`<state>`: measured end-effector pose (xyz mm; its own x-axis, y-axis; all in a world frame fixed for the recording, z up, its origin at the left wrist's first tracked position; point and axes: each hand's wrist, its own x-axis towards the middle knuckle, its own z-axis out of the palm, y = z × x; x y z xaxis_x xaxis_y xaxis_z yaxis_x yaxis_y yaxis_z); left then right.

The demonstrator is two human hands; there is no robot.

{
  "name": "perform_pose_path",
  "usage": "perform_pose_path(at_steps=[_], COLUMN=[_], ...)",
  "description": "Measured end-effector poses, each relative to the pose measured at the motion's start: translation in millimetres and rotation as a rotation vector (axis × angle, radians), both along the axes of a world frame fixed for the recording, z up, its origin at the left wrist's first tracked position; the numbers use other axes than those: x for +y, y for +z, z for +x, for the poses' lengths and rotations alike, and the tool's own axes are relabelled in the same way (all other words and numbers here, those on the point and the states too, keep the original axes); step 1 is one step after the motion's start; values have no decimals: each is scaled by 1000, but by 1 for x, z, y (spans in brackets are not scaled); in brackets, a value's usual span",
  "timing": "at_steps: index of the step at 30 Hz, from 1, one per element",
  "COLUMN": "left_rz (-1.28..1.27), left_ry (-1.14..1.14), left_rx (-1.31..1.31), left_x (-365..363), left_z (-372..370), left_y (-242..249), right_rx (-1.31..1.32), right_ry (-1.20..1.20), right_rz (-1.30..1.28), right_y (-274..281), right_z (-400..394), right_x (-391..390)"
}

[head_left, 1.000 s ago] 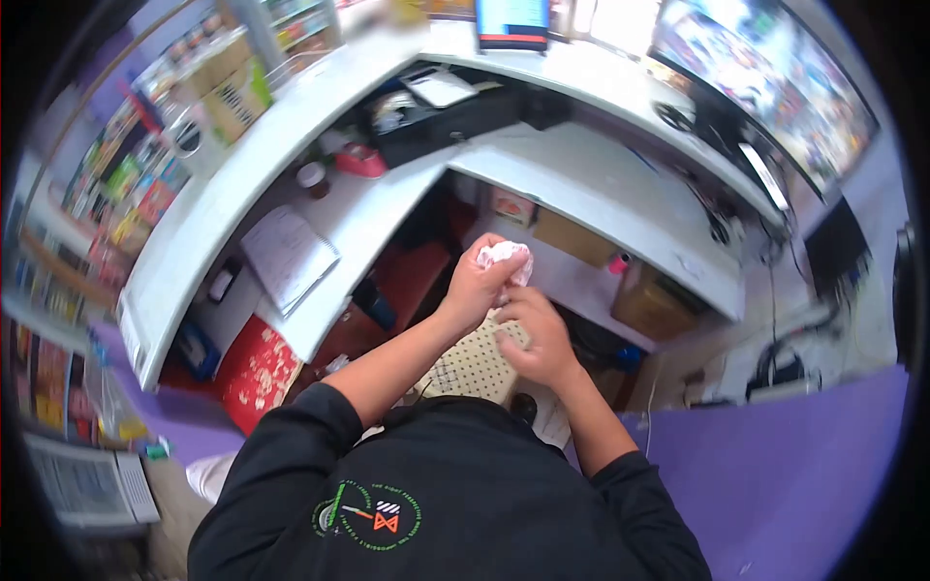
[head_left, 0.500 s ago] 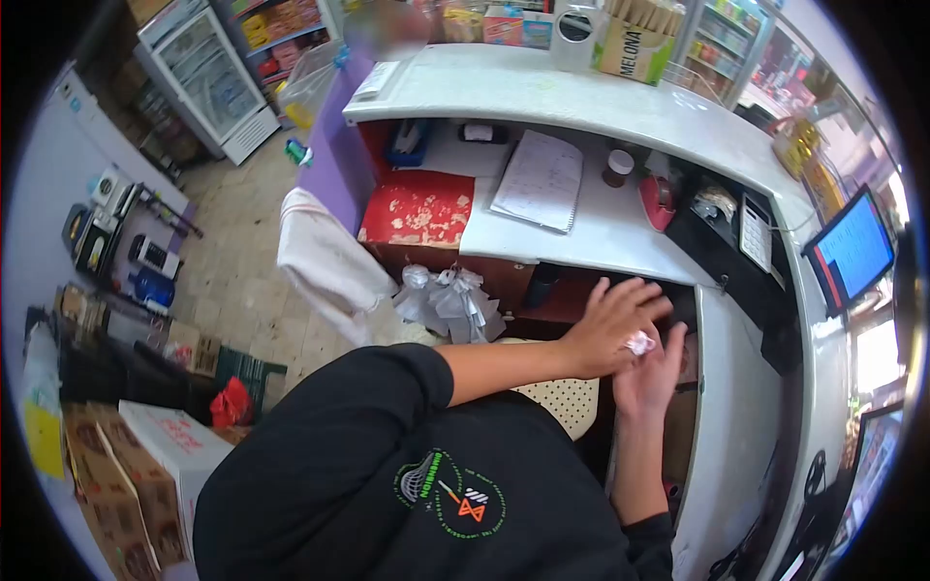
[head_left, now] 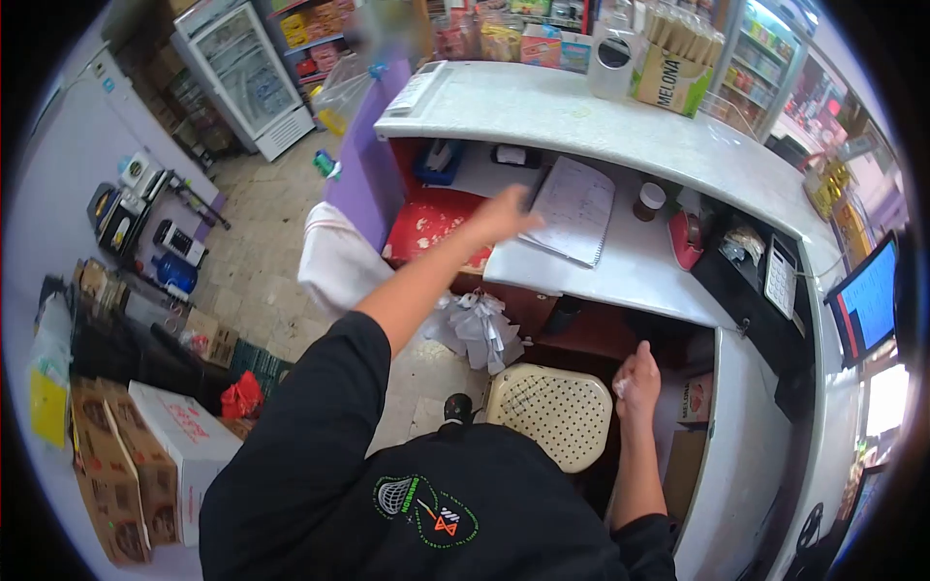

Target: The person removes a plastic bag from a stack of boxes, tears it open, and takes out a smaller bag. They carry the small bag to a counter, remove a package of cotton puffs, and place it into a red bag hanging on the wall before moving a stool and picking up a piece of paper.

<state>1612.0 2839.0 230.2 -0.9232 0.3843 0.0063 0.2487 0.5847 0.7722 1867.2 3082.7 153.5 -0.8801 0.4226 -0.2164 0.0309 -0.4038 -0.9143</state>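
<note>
My left hand (head_left: 499,218) is stretched over the inner shelf, at the left edge of the spiral notebook (head_left: 576,213). Its fingers are smeared by motion, and a dark narrow thing shows at the fingertips, too blurred to name. Below it lies the worn red panel (head_left: 426,228). To the right, my right hand (head_left: 639,380) is held low in front of the under-counter opening, fingers curled round a crumpled white scrap (head_left: 622,387) that peeks out at its left side.
A brown jar (head_left: 649,201) with a white lid, a red tape dispenser (head_left: 686,240) and a calculator (head_left: 780,276) line the shelf's right. A perforated stool (head_left: 552,412) stands below. White plastic bags (head_left: 480,324) hang under the shelf, near a white towel (head_left: 339,257).
My hands were together over the crumpled scrap; they have parted. The left has swung up and left to the notebook, while the right stays low with the scrap. The view has shifted slightly.
</note>
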Motion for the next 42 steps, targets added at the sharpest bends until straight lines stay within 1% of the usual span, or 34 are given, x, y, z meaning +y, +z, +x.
perform_pose_path(at_steps=[2,3,4,5,6,7,9,11,13,16,17,19,21,22,23,24,25,26,27,28,29,30,32,33,34,35,36,37,38,40,41,42], left_rz=[-158,-187,-209,-285,-359,-181,-156,-127,-86,-61,-63,35,-80,369,401,649,500,369,397,366,400,319,68,44,-81,-204,-221,-291,-359,-362,-370,-376], left_ry=[194,248,304,254,206,251,238,232,249,299,299,236,274,200,-59,-230,-225,-383,-678,-674,-616,-523,-384,-360,-261,-162,-143,-106,-72,-55,-73,-91], left_rx=[140,274,410,482,556,709,750,784,665,497,496,826,697,336,232,437,510,541,206,610,752,695,843,848,889,922,918,879,845,841,822,806], left_x=[-6,-4,1,9,17,24,33,44,47,41,40,34,38,42,40,50,52,50,46,48,49,41,21,13,6,-1,-9,-18,-28,-44,-52,-61], left_z=[-64,-100,-128,-143,-158,-191,-193,-189,-185,-179,-179,-175,-132,-48,-23,7,62,100,121,149,170,195,203,201,201,204,209,212,212,218,221,222], left_y=[-8,-25,-37,-36,-35,-69,-73,-76,-76,-74,-75,-77,-73,-7,-11,-28,-41,-28,-23,-40,-44,-36,-26,-25,-26,-26,-26,-21,-15,-2,3,9], right_rx=[-66,-68,-128,-190,-191,-215,-245,-267,-255,-223,-228,-235,-153,-157,-60,31,18,81,138,147,198,246,239,252,248,165,86,68,77,91,158,167], right_ry=[-71,-105,-162,-218,-250,-298,-378,-426,-452,-426,-438,-438,-381,-356,-304,-237,-177,-105,-40,9,184,354,413,436,464,505,543,602,619,622,627,627], right_rz=[85,90,57,21,26,44,67,25,25,7,6,1,-123,-123,-221,-327,-336,-419,-504,-487,-549,-616,-652,-677,-689,-603,-513,-471,-474,-358,-316,-314], right_y=[-3,-7,-11,-15,-19,-23,-26,-26,-23,-11,-6,8,28,30,29,29,30,33,38,50,50,48,64,70,65,56,51,60,60,60,70,72], right_z=[27,39,52,65,76,87,99,107,110,105,99,81,59,49,36,21,6,-7,-18,-30,-38,-41,-40,-41,-43,-44,-44,-45,-47,-50,-49,-50], right_x=[7,9,9,8,3,-2,-13,-20,-24,-27,-29,-35,-38,-34,-32,-33,-34,-36,-39,-56,-64,-72,-98,-109,-116,-123,-130,-138,-144,-157,-167,-174])
